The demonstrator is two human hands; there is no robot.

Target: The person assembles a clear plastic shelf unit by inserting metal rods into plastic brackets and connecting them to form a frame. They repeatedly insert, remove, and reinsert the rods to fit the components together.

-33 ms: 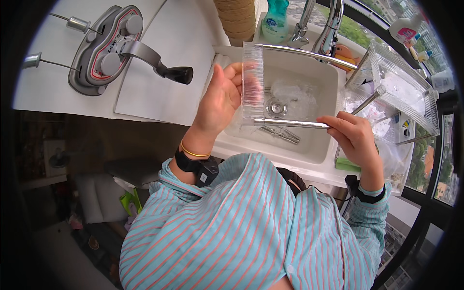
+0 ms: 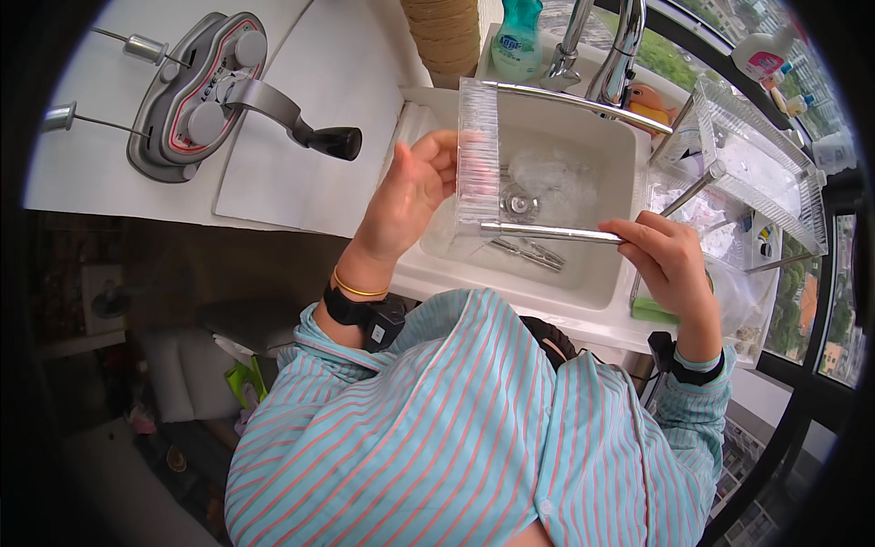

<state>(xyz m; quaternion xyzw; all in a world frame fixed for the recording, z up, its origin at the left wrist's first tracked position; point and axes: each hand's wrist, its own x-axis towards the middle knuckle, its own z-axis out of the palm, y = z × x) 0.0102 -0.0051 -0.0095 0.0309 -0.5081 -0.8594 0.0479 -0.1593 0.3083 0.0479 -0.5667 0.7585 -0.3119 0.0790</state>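
A clear plastic shelf rack with chrome rods lies sideways across the sink (image 2: 437, 273). Its ribbed clear panel (image 2: 478, 182) is at the left, and a clear tray (image 2: 761, 169) is at the right. My left hand (image 2: 406, 210) is at the panel's left face, palm toward it. Its thumb stands apart, and its fingertips are partly seen through the plastic, so contact there is hard to judge. My right hand (image 2: 665, 260) closes round the nearer chrome rod (image 2: 556, 234), near the tray end.
Behind the sink stand a green soap bottle (image 2: 517, 46), a chrome faucet (image 2: 620, 59) and a rope-wrapped post (image 2: 442, 41). Metal pieces (image 2: 529, 253) lie in the basin. At left, a grey cranked device (image 2: 200, 100) with a black handle sits on the white counter. Windows line the right.
My left hand has shifted slightly down along the panel, its thumb lower and tilted further left. My right hand and the rack look nearly unmoved.
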